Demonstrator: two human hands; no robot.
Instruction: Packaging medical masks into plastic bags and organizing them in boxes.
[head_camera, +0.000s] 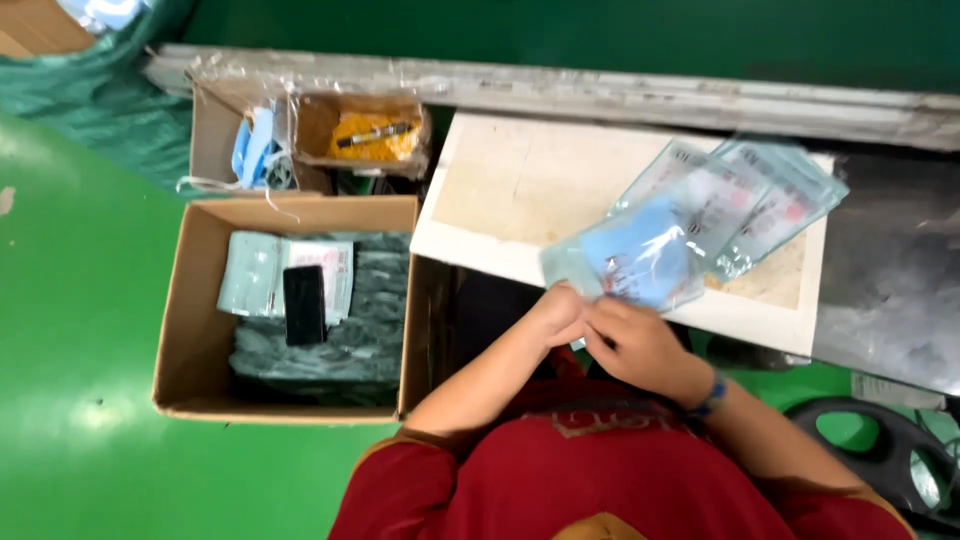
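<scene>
Much of the scene was hard to read. The person's own body, in a red shirt (620, 480), filled the bottom of the view and was cut off at the 6 o'clock edge. At 5 o'clock a dark round object (890, 450) ran out of the frame, and I could not tell what it was. The packets in the hands were blurred.

The largest container was an open cardboard box (185, 320) on the green floor (70, 300), at about 9 o'clock from the hands. Inside it lay a pile of grey-green sealed packets (370, 330), and on top of the pile lay a pale packet (250, 272) with a flat black object (303, 304) across it. Behind it, toward 11 o'clock, stood a smaller box (215, 130) with blue masks (255, 150) in it, and just beside that a small carton (320, 125) held something yellow with a dark pen-like thing on it.

A white board (520, 190) lay at 12 o'clock from the hands. Above it, the clear packets with blue masks (680, 230) were held fanned out, toward 1 o'clock.

The left hand (558, 315) and the right hand (635, 345) were close together, touching each other, fingers curled and pinching the lower edge of the packets. On the right wrist was a blue band (710, 395).
</scene>
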